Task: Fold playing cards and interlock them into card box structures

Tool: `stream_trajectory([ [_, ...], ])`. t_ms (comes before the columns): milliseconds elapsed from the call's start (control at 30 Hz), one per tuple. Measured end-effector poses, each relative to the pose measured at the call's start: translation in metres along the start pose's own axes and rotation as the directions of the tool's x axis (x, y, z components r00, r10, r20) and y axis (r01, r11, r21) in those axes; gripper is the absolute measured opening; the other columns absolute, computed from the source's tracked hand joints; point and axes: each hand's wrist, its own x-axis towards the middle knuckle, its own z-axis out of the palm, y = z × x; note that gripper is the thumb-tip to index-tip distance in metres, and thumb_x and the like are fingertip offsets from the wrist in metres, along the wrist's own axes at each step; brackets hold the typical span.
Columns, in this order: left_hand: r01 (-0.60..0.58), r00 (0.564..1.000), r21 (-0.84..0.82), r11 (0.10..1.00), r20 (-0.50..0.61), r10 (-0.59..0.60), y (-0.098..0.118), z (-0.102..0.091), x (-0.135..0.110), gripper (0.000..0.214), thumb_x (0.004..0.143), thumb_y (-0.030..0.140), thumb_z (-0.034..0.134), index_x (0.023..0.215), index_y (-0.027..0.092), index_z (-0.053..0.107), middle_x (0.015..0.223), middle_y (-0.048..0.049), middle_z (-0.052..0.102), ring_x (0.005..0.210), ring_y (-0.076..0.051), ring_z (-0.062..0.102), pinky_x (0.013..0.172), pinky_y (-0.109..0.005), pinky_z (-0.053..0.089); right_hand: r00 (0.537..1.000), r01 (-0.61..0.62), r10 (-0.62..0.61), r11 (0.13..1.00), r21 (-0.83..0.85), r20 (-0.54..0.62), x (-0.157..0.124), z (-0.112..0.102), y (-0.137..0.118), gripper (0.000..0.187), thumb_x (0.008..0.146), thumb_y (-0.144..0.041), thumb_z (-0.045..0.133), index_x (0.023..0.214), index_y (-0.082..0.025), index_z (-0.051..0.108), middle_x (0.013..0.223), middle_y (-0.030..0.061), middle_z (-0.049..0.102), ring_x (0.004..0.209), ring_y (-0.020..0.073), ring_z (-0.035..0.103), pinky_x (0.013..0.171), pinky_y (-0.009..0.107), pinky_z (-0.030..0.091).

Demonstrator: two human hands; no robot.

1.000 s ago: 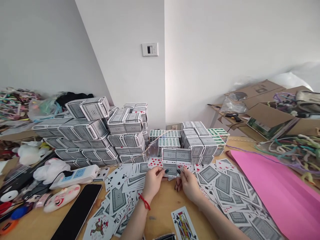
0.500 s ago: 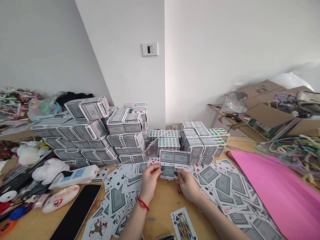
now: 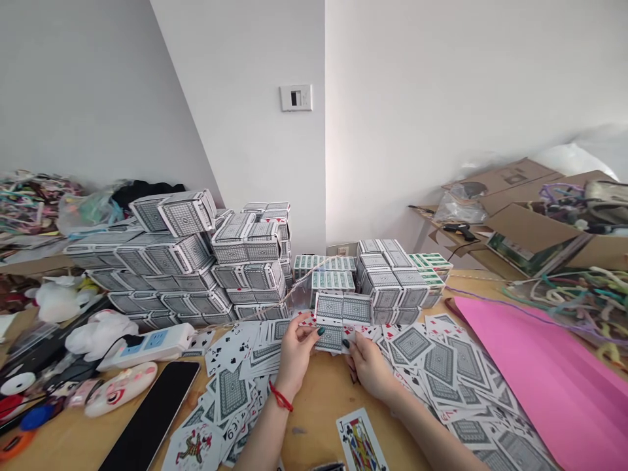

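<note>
Between my two hands is a small block of folded playing cards (image 3: 343, 307), grey-patterned backs towards me and some red pips at its right. My left hand (image 3: 296, 356) is closed on its lower left, thumb on the front face. With the thumb at its lower right corner, my right hand (image 3: 370, 369) is closed on the same block. The fingers behind the cards are hidden. Loose cards lie on both sides: a spread pile (image 3: 230, 392) by my left forearm and another (image 3: 451, 373) beyond my right. A jack of clubs (image 3: 360, 441) lies face up between my forearms.
Stacked card blocks stand behind on the left (image 3: 157, 255) and right (image 3: 392, 275). A black phone (image 3: 152, 415), a white power strip (image 3: 150, 347) and soft toys sit at left. Pink paper (image 3: 540, 366) covers the right side; an open cardboard box (image 3: 534, 229) is beyond.
The block of cards has tilted a little between my hands, its upper part leaning slightly. Both hands keep nearly the same place, with small finger shifts.
</note>
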Motion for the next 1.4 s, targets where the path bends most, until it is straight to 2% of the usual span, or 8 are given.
stream_trajectory([
  [100,-0.048,0.996,0.059,0.997,0.083,0.043,0.001,0.005,-0.003,0.03,0.073,0.033,0.059,0.099,0.018,0.059,0.082,-0.0062,0.065,0.076,-0.02,0.061,0.066,-0.027,0.046,1.0,-0.001,0.0,0.999,-0.041,-0.008,0.0,0.001,0.002,0.023,0.086,-0.037,0.033,0.067,-0.024,0.031,0.047,-0.008,0.039,0.032,0.0085,0.038,0.035,0.02,0.036],
  [600,-0.151,0.988,0.299,0.942,0.004,0.157,0.002,0.016,-0.017,0.037,0.072,0.026,0.056,0.108,0.021,0.05,0.114,-0.011,0.06,0.11,-0.024,0.053,0.088,-0.032,0.039,0.997,0.002,-0.021,0.97,-0.242,-0.075,0.003,0.004,0.005,0.019,0.085,-0.032,0.033,0.069,-0.023,0.036,0.05,-0.0037,0.046,0.043,0.013,0.043,0.044,0.023,0.031],
  [733,-0.116,0.993,0.265,0.957,0.0,0.121,0.01,0.014,-0.017,0.03,0.07,0.029,0.06,0.099,0.022,0.054,0.102,-0.0093,0.065,0.098,-0.025,0.059,0.081,-0.031,0.044,0.994,0.02,-0.051,0.959,-0.284,-0.101,0.004,0.001,0.006,0.017,0.084,-0.03,0.035,0.069,-0.023,0.035,0.053,-0.0032,0.046,0.048,0.0142,0.044,0.049,0.024,0.032],
  [900,0.077,0.964,0.082,0.994,0.248,-0.095,0.012,0.006,-0.014,0.03,0.073,0.045,0.058,0.093,0.023,0.055,0.075,-0.0027,0.068,0.054,-0.018,0.062,0.049,-0.027,0.046,0.996,0.073,-0.079,0.983,-0.171,-0.032,0.002,-0.003,0.002,0.023,0.084,-0.036,0.037,0.065,-0.023,0.033,0.052,-0.0051,0.043,0.047,0.0122,0.04,0.048,0.023,0.032],
  [1067,0.016,0.973,0.122,0.992,0.227,-0.044,0.01,0.004,-0.015,0.027,0.074,0.046,0.056,0.089,0.024,0.056,0.052,0.0034,0.059,0.032,-0.014,0.05,0.035,-0.023,0.034,0.991,0.04,-0.051,0.995,-0.094,-0.126,0.0,-0.001,-0.001,0.029,0.084,-0.042,0.04,0.064,-0.024,0.028,0.05,-0.0069,0.034,0.045,0.0115,0.035,0.044,0.022,0.03],
  [1167,-0.051,0.985,0.183,0.982,0.172,0.019,0.016,0.006,-0.017,0.021,0.072,0.039,0.059,0.087,0.025,0.058,0.056,0.0014,0.063,0.04,-0.015,0.054,0.044,-0.025,0.041,0.984,0.047,-0.071,0.988,-0.146,-0.166,-0.002,0.002,-0.002,0.028,0.085,-0.04,0.037,0.063,-0.024,0.028,0.05,-0.0055,0.036,0.047,0.0132,0.037,0.046,0.023,0.032],
  [1267,-0.12,0.987,0.269,0.956,0.133,0.086,0.021,0.009,-0.018,0.019,0.074,0.033,0.057,0.09,0.025,0.059,0.079,-0.0036,0.069,0.069,-0.02,0.063,0.065,-0.028,0.046,0.979,0.078,-0.118,0.97,-0.228,-0.167,-0.003,0.005,-0.003,0.025,0.086,-0.035,0.035,0.065,-0.024,0.032,0.051,-0.004,0.04,0.048,0.0149,0.04,0.049,0.024,0.033],
  [1400,-0.189,0.98,0.325,0.927,0.117,0.159,0.018,0.012,-0.018,0.019,0.078,0.029,0.051,0.095,0.023,0.057,0.105,-0.0078,0.065,0.101,-0.023,0.058,0.085,-0.031,0.041,0.971,0.099,-0.162,0.941,-0.324,-0.175,-0.006,0.006,-0.007,0.016,0.086,-0.03,0.035,0.075,-0.024,0.044,0.055,-0.0012,0.049,0.051,0.0176,0.047,0.054,0.026,0.036],
])
